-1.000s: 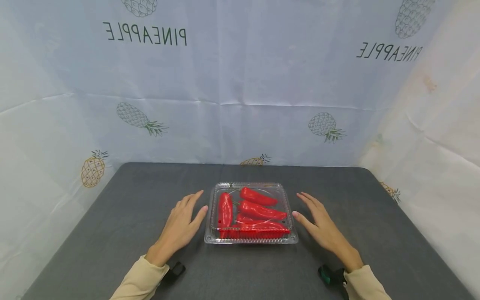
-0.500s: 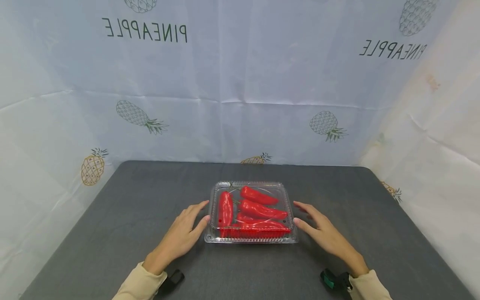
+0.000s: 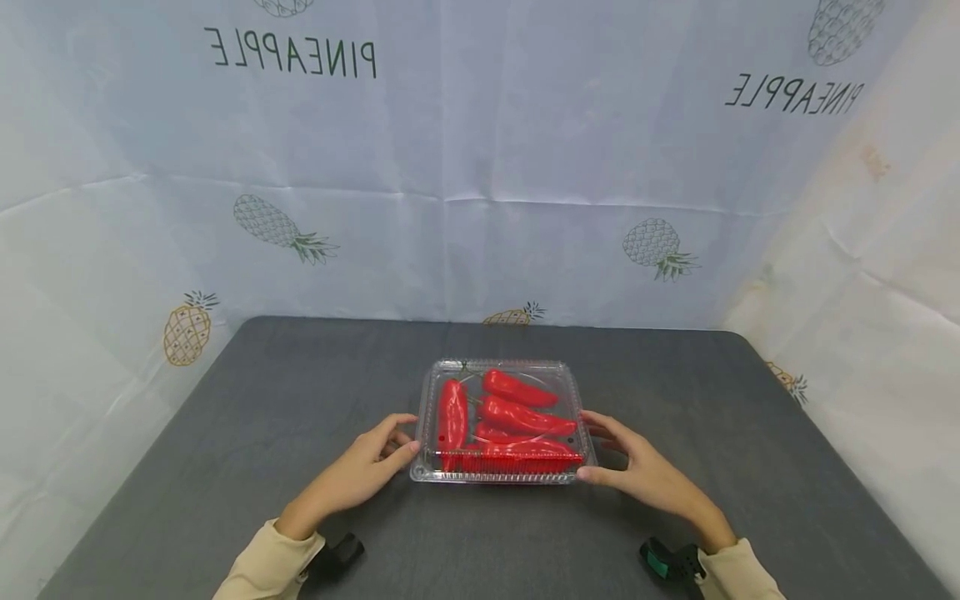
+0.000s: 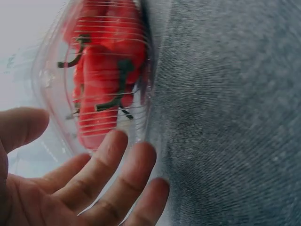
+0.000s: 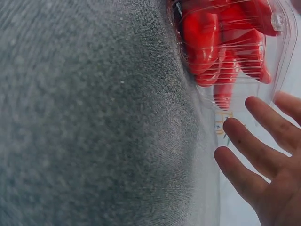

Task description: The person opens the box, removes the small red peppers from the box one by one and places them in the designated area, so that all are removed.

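Observation:
A clear plastic clamshell box (image 3: 495,479) stands closed on the dark table. Inside lie several long red peppers (image 3: 525,418) with green stems, seen through the ribbed wall in both wrist views. My left hand (image 3: 360,468) is at the box's left side, thumb and forefinger at its edge. In the left wrist view its fingers (image 4: 136,162) are spread and slightly bent beside the wall. My right hand (image 3: 645,471) is at the right side, thumb at the near right corner, fingers along the side. In the right wrist view its fingers (image 5: 249,143) are extended; firm contact is hard to tell.
A dark grey cloth-covered table (image 3: 480,542) lies under the box. Behind it and at both sides hangs a white curtain (image 3: 480,150) printed with pineapples and mirrored lettering. Dark camera straps (image 3: 667,560) sit at both wrists.
Both hands have come from a little apart to the box's sides, moving inward and slightly nearer the person. The right thumb has dropped to the near corner. The box stays on the table.

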Action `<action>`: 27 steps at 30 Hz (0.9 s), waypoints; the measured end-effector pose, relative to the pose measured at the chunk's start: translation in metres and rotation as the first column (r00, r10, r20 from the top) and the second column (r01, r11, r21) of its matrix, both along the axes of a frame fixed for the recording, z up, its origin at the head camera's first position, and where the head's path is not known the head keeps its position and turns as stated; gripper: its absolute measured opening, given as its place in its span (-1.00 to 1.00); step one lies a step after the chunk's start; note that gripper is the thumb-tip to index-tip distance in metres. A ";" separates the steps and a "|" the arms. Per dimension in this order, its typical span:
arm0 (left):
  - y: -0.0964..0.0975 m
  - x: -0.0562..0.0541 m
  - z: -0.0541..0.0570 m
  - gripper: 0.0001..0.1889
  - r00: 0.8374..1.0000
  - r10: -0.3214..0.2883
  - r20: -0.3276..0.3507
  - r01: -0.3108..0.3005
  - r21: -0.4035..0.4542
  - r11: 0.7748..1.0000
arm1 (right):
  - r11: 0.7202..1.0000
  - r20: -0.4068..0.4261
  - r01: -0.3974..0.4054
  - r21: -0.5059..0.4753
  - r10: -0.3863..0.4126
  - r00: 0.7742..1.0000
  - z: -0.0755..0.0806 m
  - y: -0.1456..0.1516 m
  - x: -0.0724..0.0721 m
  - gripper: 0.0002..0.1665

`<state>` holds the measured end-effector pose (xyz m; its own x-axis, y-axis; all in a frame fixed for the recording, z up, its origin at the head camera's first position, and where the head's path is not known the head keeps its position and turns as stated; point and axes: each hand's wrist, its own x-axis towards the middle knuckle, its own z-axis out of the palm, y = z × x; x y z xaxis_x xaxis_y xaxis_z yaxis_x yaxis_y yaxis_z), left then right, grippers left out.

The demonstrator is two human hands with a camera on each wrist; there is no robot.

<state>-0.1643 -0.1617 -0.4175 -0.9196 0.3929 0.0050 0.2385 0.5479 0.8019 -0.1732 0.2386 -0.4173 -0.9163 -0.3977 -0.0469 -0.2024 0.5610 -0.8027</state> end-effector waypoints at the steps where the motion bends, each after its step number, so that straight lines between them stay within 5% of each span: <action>1: -0.001 -0.001 0.001 -0.52 1.000 -0.017 0.024 0.017 0.019 1.000 | 1.000 -0.002 -0.001 0.001 0.001 1.000 0.000 0.000 0.000 -0.06; 6: -0.005 -0.003 0.001 -0.71 0.991 -0.112 0.079 0.104 0.094 0.990 | 1.000 -0.019 -0.002 0.009 0.003 1.000 -0.001 -0.001 0.000 -0.04; 11: -0.010 -0.006 -0.004 -0.68 0.969 -0.200 0.147 0.172 0.183 0.968 | 1.000 -0.030 -0.003 0.010 0.003 1.000 -0.003 -0.001 -0.001 -0.04; 14: -0.013 -0.009 -0.008 -0.65 0.940 -0.267 0.213 0.206 0.270 0.941 | 1.000 -0.033 0.002 0.016 -0.001 0.999 -0.003 -0.001 -0.001 -0.04; 20: -0.020 -0.012 -0.015 -0.63 0.851 -0.418 0.317 0.265 0.427 0.865 | 1.000 -0.037 0.005 0.022 -0.004 0.999 -0.003 -0.001 0.000 -0.03; 27: -0.021 -0.012 -0.017 -0.65 0.825 -0.462 0.325 0.291 0.457 0.841 | 1.000 -0.057 0.004 0.017 -0.003 0.998 -0.002 -0.002 0.001 -0.04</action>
<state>-0.1760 -0.1825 -0.4346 -0.6468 0.7539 -0.1155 -0.0323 0.1243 0.9917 -0.1723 0.2370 -0.4193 -0.9190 -0.3943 -0.0015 -0.2455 0.5751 -0.7804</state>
